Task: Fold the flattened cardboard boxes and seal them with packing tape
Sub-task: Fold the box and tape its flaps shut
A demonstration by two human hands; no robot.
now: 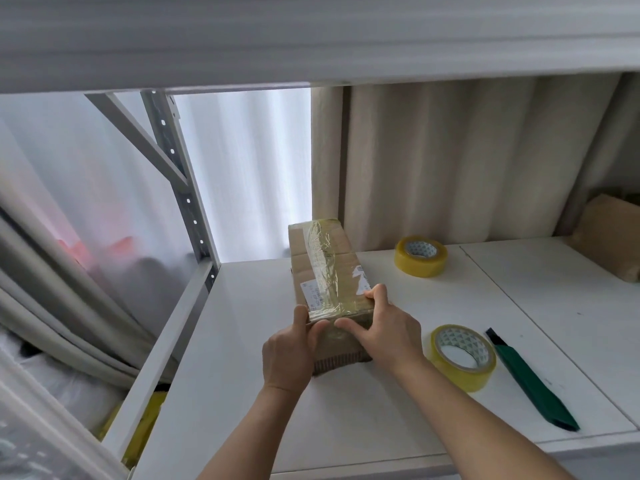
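A long brown cardboard box lies on the white shelf, closed, with clear yellowish tape running along its top and over the near end. My left hand grips the near left corner, thumb on top. My right hand grips the near right corner, with one finger up on the top edge and the thumb pressing on the taped end face. A roll of yellowish packing tape lies flat just right of my right hand. A second roll lies farther back.
A green utility knife lies on the shelf right of the near roll. Another brown cardboard piece sits at the far right. A grey metal upright stands left of the shelf, curtains hang behind, and an upper shelf overhangs.
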